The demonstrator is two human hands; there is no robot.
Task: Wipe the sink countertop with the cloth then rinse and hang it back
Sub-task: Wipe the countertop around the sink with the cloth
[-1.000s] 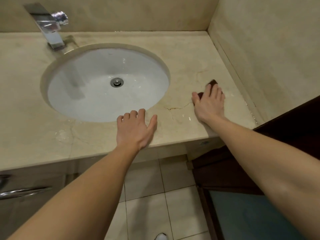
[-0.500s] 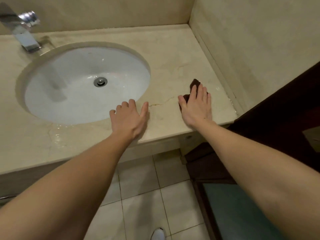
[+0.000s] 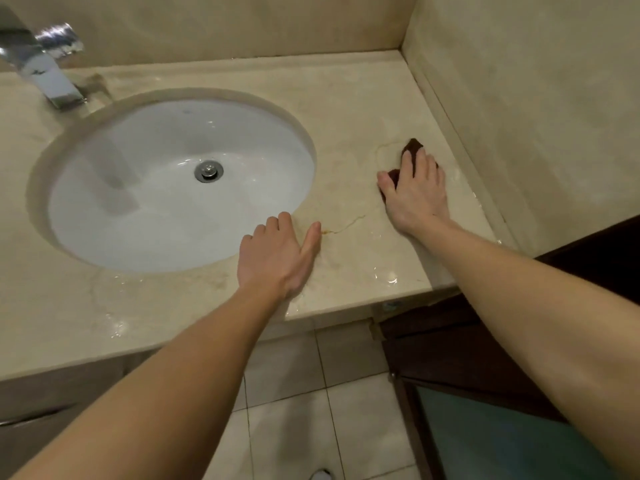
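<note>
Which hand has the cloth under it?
The right hand: it presses the dark cloth flat on the countertop. The left hand rests bare by the sink.

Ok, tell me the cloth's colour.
The cloth is dark reddish brown; head view.

One white sink (image 3: 121,220) sits in the one countertop (image 3: 346,98), with a single drain (image 3: 208,171) at its middle and a single chrome faucet (image 3: 45,74) behind its left rim. Two hands are here: the left hand (image 3: 277,258) at the sink's front right rim, the right hand (image 3: 415,195) farther right of the sink, on the one dark cloth (image 3: 412,147). One thin crack (image 3: 346,225) runs in the stone just right of the sink.
</note>
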